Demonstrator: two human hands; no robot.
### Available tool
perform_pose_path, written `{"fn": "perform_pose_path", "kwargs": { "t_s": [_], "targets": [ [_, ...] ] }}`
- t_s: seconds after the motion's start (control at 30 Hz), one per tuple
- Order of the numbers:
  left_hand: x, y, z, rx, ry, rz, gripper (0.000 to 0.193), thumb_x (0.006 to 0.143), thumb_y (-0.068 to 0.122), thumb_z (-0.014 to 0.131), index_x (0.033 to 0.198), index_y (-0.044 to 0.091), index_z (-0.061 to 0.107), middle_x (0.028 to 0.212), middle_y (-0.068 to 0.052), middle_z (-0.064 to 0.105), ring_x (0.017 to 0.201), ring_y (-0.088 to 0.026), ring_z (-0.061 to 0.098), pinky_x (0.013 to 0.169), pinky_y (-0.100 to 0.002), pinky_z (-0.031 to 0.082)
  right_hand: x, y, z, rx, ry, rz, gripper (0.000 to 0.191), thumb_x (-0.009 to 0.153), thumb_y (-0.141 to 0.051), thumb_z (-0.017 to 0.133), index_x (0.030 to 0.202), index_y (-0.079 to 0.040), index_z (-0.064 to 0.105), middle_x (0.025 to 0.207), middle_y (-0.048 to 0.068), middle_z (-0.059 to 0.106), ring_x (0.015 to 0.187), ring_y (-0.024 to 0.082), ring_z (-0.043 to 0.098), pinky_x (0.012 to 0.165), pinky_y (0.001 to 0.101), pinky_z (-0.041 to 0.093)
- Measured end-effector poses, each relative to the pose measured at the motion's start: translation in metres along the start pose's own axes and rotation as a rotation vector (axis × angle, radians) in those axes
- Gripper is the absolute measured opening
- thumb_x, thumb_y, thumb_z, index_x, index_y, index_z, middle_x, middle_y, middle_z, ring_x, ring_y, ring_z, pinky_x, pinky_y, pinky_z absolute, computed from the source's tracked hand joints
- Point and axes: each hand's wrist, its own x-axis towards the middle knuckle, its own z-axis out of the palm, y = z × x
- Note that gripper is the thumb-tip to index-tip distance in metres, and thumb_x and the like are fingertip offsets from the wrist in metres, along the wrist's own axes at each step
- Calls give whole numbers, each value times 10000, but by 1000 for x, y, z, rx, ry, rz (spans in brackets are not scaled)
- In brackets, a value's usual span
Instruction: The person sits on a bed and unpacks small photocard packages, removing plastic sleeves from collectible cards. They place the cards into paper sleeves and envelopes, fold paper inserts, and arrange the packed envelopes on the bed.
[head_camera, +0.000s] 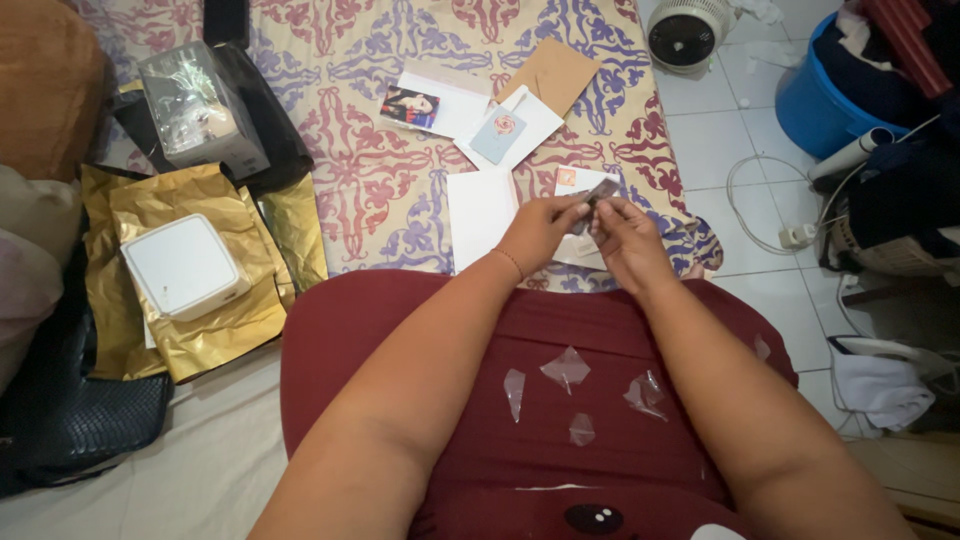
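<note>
Patterned bedding (380, 190) in red and purple covers a bed where a seated person in a maroon garment works over scattered paper goods. Both hands meet just beyond the lap, pinching a small dark card (598, 192) between them: the left hand (540, 232) grips its near lower end with thumb and fingers closed, the right hand (622, 238) pinches it from the other side, fingers likewise closed on it. The card's long axis tilts up and to the right, away from the body, and it sits about equally close to each hand. Forearms converge from the lap, wrists slightly bent. Directly beneath lies a white sheet (480, 215); farther off rest a photo card (409, 105), a pale blue card (498, 135) and a brown envelope (552, 72). Clear plastic scraps (566, 368) cling to the lap. At left, a white box (183, 266) sits on gold wrapping (215, 325).
</note>
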Motion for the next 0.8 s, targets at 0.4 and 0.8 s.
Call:
{"fn": "perform_pose_path", "kwargs": {
  "t_s": [0.4, 0.8],
  "targets": [
    [21, -30, -13, -601, 179, -309, 254, 1053, 200, 538, 1127, 1, 676, 1012, -70, 744, 775, -169, 624, 689, -322, 555, 3, -7, 2, -700, 296, -274, 103, 1010, -6, 632, 1059, -70, 696, 997, -10, 671, 859, 93, 625, 798, 215, 526],
    [23, -39, -4, -430, 24, -160, 304, 1045, 246, 558, 1180, 7, 687, 1037, -47, 739, 920, -117, 705, 813, -295, 612, -2, -11, 5, -702, 62, -303, 199, 1000, -68, 667, 1189, -15, 701, 1311, 16, 585, 1234, 133, 556, 1035, 272, 457]
  ]
}}
